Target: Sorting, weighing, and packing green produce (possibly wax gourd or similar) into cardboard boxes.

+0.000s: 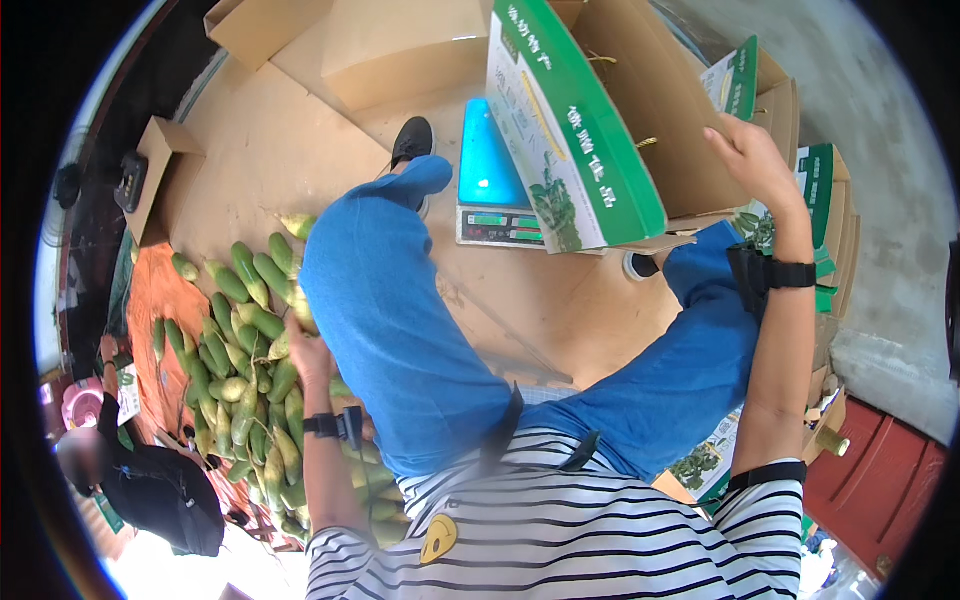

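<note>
My right hand grips the edge of an open cardboard carton, its thumb on the near side and its other fingers partly hidden. The carton has a green and white printed face bearing writing and yellow cord loops. It stands tilted over a digital scale with a blue platform and a lit display, covering the scale's right part. Beside my left knee, my left hand holds a pale green radish, partly hidden by my trouser leg. Many more green radishes lie heaped around that hand.
An orange sheet lies under the heap's far left. Cardboard boxes stand ahead, and more printed cartons line the right. A small box stands at left. Another person in dark clothing is at lower left, near a pink basin.
</note>
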A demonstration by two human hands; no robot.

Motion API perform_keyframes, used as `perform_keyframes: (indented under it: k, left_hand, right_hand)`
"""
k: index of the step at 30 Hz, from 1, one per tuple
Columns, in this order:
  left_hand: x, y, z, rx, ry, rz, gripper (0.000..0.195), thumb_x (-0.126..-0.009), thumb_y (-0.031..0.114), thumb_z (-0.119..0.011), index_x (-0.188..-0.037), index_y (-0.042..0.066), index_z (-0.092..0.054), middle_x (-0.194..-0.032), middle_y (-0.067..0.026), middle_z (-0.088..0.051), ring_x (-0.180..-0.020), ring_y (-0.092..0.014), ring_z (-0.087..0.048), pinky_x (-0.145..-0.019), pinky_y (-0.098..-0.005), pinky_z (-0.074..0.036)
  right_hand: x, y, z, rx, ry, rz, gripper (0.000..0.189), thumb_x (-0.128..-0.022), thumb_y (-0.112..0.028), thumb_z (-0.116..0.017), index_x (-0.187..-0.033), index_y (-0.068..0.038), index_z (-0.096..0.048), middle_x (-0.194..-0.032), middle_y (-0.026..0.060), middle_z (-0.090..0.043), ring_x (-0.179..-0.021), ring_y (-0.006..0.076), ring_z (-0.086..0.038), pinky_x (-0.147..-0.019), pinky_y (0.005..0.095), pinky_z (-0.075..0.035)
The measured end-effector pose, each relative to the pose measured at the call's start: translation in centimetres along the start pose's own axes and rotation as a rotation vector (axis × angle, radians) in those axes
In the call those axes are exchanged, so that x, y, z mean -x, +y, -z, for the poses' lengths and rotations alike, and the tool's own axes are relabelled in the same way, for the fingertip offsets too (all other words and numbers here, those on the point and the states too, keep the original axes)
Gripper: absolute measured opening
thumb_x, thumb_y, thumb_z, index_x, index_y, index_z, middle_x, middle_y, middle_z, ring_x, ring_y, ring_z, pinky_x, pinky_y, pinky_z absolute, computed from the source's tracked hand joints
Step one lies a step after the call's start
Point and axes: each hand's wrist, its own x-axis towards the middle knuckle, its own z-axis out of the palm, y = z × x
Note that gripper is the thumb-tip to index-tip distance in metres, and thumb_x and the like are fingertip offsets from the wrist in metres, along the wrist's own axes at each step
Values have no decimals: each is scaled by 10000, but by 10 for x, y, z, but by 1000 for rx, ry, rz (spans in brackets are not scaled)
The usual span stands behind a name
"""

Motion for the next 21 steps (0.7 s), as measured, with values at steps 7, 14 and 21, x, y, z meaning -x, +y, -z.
perform_keyframes:
  k: [7, 14, 21]
  left_hand:
    - [-23, 232, 22, 160, 308, -534, 478, -811, 53, -651, -1228, -59, -445, -1162, -157, -548, -1013, -189, -547, -872, -305, -454]
    - [6, 407, -114, 367, -213, -1053, 254, -790, -27, -642, -1036, -27, -581, -994, -126, -634, -917, -178, -611, -793, -298, -509]
    - [-5, 427, -274, -180, -621, -1481, 584, -665, 69, -729, -1198, 65, -489, -1135, -111, -574, -1054, -256, -557, -909, -326, -437]
  right_hand:
    - [20, -35, -1, 84, 191, -115, 569, -874, -446, -479, -1129, 60, -528, -986, 261, -607, -959, 391, -569, -824, 431, -450]
    - [26, -20, -14, -19, 233, -95, 529, -880, -396, -492, -1184, 37, -491, -995, 267, -601, -949, 395, -571, -821, 445, -452]
    - [31, -22, -13, -63, 193, -82, 355, -856, -326, -536, -994, 1, -540, -860, 253, -602, -854, 413, -574, -731, 469, -465]
